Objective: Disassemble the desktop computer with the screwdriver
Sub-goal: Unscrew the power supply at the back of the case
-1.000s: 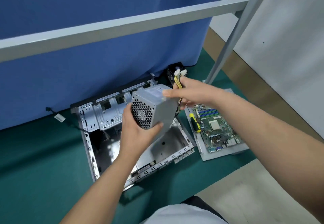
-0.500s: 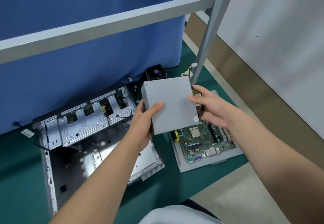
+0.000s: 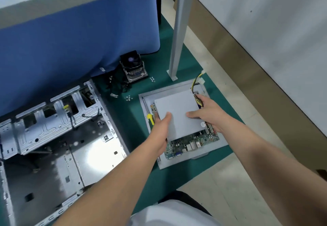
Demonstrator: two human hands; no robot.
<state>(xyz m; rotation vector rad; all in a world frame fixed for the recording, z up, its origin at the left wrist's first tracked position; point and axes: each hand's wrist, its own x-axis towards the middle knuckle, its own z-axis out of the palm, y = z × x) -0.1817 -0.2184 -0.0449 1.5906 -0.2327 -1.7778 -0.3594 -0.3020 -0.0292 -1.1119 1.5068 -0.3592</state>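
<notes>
Both hands are gripping the flat grey metal power supply box (image 3: pixel 178 114), which is sitting over the green circuit board (image 3: pixel 192 142), hiding most of it; whether it is resting on the board or hovering just above, I cannot tell. The left hand (image 3: pixel 161 128) is clamping the box's near-left edge, thumb lying across the top face, the other fingers curled under and out of sight. The right hand (image 3: pixel 208 114) is holding the right side, thumb pressing flat on top, fingers wrapping round the edge beside the bundle of yellow and black cables (image 3: pixel 199 84) that is trailing off the box's far-right corner. The board is lying in a shallow light-grey metal side panel (image 3: pixel 177 163) on the green table mat (image 3: pixel 134 119). The yellow-handled screwdriver (image 3: pixel 150 117) is lying in the panel along its left edge, just beside the left hand, its shaft pointing away. To the left, the open silver steel computer case (image 3: pixel 58 137) is lying on its side, gutted, with its drive bracket showing at the far end. Beyond, a black cooling fan on its heatsink (image 3: pixel 133 68) is standing against the blue fabric screen (image 3: pixel 70 39), loose black wires (image 3: pixel 118 85) beside it. Small screws (image 3: pixel 128 98) are sitting in little clusters on the mat between fan and panel. A grey metal frame post (image 3: pixel 178 31) is standing just behind the panel.
</notes>
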